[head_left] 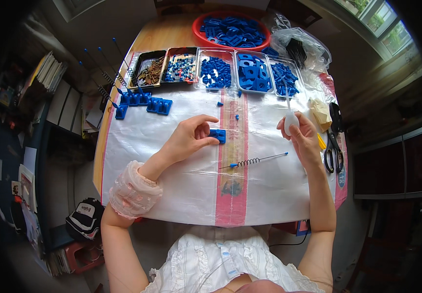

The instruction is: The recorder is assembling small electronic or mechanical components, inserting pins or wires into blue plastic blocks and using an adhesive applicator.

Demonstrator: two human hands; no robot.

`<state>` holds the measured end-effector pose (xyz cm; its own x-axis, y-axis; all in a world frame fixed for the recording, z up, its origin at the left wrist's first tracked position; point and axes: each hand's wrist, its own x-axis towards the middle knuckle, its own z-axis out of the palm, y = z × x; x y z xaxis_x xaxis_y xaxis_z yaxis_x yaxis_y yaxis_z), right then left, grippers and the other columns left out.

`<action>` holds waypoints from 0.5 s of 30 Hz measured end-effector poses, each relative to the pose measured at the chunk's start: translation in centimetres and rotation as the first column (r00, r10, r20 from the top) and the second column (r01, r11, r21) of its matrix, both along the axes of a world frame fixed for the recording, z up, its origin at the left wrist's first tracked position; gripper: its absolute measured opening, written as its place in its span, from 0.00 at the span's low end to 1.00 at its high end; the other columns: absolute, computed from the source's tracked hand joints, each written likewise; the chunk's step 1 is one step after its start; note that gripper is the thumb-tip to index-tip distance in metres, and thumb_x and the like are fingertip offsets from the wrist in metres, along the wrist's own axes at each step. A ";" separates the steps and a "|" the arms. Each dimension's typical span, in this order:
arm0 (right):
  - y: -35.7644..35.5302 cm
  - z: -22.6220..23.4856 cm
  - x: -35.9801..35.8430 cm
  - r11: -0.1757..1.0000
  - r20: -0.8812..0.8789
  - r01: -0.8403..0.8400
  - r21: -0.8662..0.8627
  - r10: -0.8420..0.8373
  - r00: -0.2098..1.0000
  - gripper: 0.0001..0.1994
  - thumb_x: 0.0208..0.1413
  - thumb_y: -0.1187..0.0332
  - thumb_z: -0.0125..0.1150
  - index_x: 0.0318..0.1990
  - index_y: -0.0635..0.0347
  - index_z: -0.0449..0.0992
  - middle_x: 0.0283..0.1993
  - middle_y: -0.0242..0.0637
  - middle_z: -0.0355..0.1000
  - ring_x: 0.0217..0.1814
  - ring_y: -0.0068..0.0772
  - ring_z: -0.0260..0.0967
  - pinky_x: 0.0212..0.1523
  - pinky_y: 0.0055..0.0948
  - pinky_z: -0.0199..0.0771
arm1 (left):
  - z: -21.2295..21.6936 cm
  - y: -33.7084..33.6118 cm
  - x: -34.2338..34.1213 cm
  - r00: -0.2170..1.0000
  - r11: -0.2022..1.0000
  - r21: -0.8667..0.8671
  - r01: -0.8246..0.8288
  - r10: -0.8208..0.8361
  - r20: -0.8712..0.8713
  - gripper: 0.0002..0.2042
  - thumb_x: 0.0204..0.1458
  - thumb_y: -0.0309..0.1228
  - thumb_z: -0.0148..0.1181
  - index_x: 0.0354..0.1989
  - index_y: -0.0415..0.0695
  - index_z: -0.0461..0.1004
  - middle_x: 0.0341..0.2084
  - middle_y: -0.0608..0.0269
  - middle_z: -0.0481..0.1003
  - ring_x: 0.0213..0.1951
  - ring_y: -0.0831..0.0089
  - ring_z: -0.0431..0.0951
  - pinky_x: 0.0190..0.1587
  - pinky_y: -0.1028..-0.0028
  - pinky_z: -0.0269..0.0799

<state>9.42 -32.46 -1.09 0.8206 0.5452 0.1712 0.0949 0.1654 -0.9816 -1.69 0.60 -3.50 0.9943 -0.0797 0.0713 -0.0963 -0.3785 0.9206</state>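
Observation:
My left hand (187, 138) rests on the table mat with its thumb and curled fingers at the left side of a small blue plastic base (219, 136), while its index finger stretches out above. In my right hand (302, 136) is a white squeeze bottle (291, 124), its thin nozzle pointing away from me toward the trays. Between the hands and nearer to me lies a thin rod with a black coil spring (248, 162) and blue tips. A couple of tiny blue plastic pieces (237, 117) lie just beyond the base.
At the back stand trays of brass-coloured pins (151, 71), small mixed parts (180, 67) and blue pieces (216, 72). Behind them is a red basin (197, 36) of blue parts. Finished-looking blue bases with upright spring rods (135, 97) stand far left. Black scissors (333, 154) lie at right.

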 end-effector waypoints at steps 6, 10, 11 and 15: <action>-0.4 -0.9 -0.3 0.991 -0.291 -0.067 0.116 0.098 0.952 0.19 0.69 0.55 0.65 0.57 0.60 0.75 0.36 0.34 0.74 0.28 0.12 0.55 0.27 0.17 0.53 | -0.1 0.0 -0.5 0.988 0.980 0.199 -0.032 0.001 0.153 0.20 0.44 0.27 0.81 0.46 0.40 0.81 0.33 0.64 0.75 0.30 0.76 0.74 0.36 0.75 0.73; -0.5 -0.7 -0.5 0.991 -0.352 -0.048 0.122 0.088 0.932 0.16 0.71 0.57 0.63 0.55 0.59 0.73 0.34 0.29 0.70 0.28 0.12 0.54 0.27 0.17 0.51 | -0.3 -0.1 -0.5 0.991 0.982 0.181 -0.060 0.036 0.133 0.18 0.44 0.25 0.80 0.45 0.40 0.83 0.32 0.66 0.74 0.30 0.79 0.73 0.35 0.77 0.72; -0.5 -0.7 -0.6 0.994 -0.344 -0.023 0.108 0.059 0.937 0.15 0.71 0.58 0.62 0.54 0.58 0.73 0.33 0.28 0.70 0.28 0.12 0.55 0.27 0.17 0.51 | -0.2 -0.1 -0.5 0.991 0.982 0.177 -0.063 0.041 0.126 0.18 0.44 0.25 0.80 0.44 0.40 0.83 0.32 0.66 0.74 0.30 0.79 0.73 0.35 0.77 0.72; 0.0 -0.3 -1.3 0.996 -0.348 0.059 0.072 -0.031 0.937 0.11 0.71 0.61 0.63 0.50 0.56 0.72 0.33 0.25 0.68 0.28 0.11 0.55 0.27 0.17 0.51 | -0.5 -0.2 -0.4 0.990 0.982 0.173 -0.074 0.051 0.133 0.18 0.44 0.25 0.80 0.45 0.40 0.83 0.31 0.66 0.74 0.29 0.78 0.73 0.35 0.76 0.72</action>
